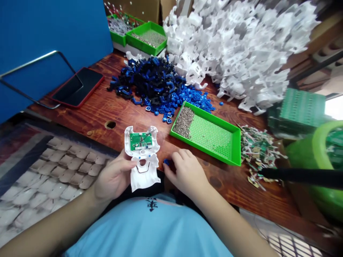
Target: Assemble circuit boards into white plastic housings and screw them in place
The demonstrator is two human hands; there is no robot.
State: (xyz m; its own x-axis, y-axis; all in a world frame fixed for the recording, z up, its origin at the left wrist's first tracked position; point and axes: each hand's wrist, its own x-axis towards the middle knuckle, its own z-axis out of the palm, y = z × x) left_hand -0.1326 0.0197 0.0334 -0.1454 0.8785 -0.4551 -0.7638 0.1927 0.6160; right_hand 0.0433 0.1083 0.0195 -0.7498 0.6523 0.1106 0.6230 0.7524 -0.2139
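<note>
My left hand [115,175] grips a white plastic housing [144,178] by its left edge, thumb on top. Inside the upper part of the housing sits a green circuit board [141,141]; below it is a round opening, with small blue spots beside it. My right hand [187,171] is just right of the housing, with its fingers curled in. A small blue plastic part [168,162] shows at its thumb and fingertips, mostly hidden by the hand. The two hands are apart.
A green tray [233,157] of small screws lies ahead of my right hand. Behind it are heaps of blue buttons [193,97], dark blue parts [150,78] and white housings [235,53]. A phone [80,87] lies at left; wired boards [257,146] and a green bucket [313,150] are at right.
</note>
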